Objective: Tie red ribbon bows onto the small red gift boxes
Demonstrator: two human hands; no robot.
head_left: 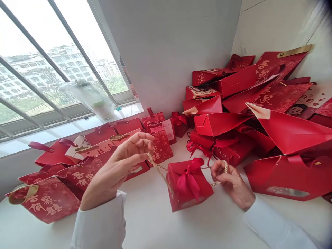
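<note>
A small red gift box (178, 188) with a red ribbon bow (191, 178) on its front sits between my hands on the white tabletop (150, 224). Gold twisted cord handles (158, 167) come out from both its sides. My left hand (129, 155) pinches the cord on the left between thumb and fingers. On the right, my right hand (230, 181) is closed on the other cord loop, which stands up past its fingers. Both cords look pulled outward, away from the box.
Red gift bags (54, 199) with gold lettering stand in rows at the left. A tall heap of red gift boxes and bags (228, 121) fills the right, close to my right hand. Behind are a barred window (59, 55) and a plastic-wrapped item (90, 98) on the sill.
</note>
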